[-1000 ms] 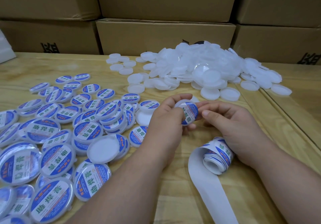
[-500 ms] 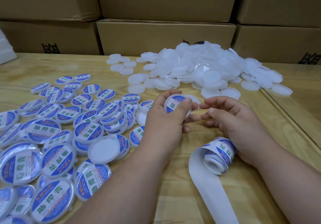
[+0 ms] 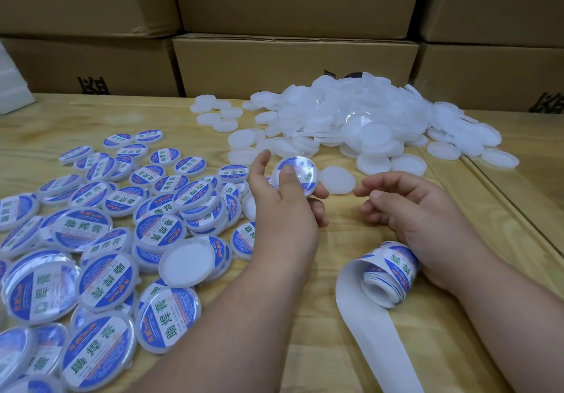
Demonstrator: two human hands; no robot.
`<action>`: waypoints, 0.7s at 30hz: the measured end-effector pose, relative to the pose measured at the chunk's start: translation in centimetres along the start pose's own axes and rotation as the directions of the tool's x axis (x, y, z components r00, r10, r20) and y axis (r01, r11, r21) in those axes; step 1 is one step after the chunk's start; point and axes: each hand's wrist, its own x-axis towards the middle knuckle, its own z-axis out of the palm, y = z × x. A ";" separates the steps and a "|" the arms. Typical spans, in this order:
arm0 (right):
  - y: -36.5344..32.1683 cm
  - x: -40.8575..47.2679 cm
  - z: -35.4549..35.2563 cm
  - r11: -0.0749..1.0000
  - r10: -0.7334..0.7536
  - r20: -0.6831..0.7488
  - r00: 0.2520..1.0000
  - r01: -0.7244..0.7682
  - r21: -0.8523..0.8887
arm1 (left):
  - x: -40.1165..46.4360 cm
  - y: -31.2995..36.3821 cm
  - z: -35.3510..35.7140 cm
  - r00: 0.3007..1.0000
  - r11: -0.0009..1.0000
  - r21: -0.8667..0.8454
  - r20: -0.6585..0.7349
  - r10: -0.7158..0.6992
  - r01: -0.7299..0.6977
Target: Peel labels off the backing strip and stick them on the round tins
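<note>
Left hand (image 3: 283, 209) holds one labelled tin (image 3: 296, 176) above the bench (image 3: 351, 344), thumb pressed flat on the blue-and-white label face, fingers curled under the rim; index finger stands up free to the left. The tin sits tilted toward the camera, glare on its top. Right hand (image 3: 418, 206) is apart from the tin, just to its right, palm turned inward, fingers loosely curled and holding nothing. Under the right wrist lies the label roll (image 3: 389, 270), coiled, blue-printed labels showing on its outer turn; whether the wrist touches it cannot be told. A bare white backing strip (image 3: 378, 344) trails from the roll toward the near edge of the bench. Left of the arms: a spread of labelled tins (image 3: 100, 240), many overlapping, one turned white side up (image 3: 187, 261). Far side of the bench: a heap of plain white tins (image 3: 360, 124), with loose ones scattered round its edges, one lying flat (image 3: 337, 180) between the two hands. Behind the bench, stacked cardboard boxes (image 3: 293, 66) with black printed characters. A white block (image 3: 12, 99) at far left edge.
</note>
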 end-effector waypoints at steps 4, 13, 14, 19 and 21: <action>-0.1 0.0 -0.1 1.000 0.003 -0.001 1.000 -0.003 0.007 | 0.0 0.4 0.2 0.996 0.999 -0.042 -0.093 -0.007 0.003; -0.3 -0.1 0.0 1.000 0.010 -0.006 1.000 -0.010 -0.017 | -0.3 1.5 0.2 0.980 0.980 -0.187 -0.194 0.029 -0.066; -0.3 -0.1 0.0 1.000 0.015 -0.010 1.000 -0.015 -0.009 | -0.2 1.3 0.1 0.989 0.985 -0.168 -0.149 0.017 -0.042; -0.9 -0.3 0.2 0.999 0.026 -0.012 1.000 -0.025 0.048 | -0.4 0.4 0.1 0.997 0.989 0.139 0.073 0.041 -0.051; -1.2 -0.5 0.2 0.999 0.031 -0.016 0.999 -0.031 0.026 | -0.8 0.2 0.2 0.983 0.962 0.261 0.179 0.032 -0.078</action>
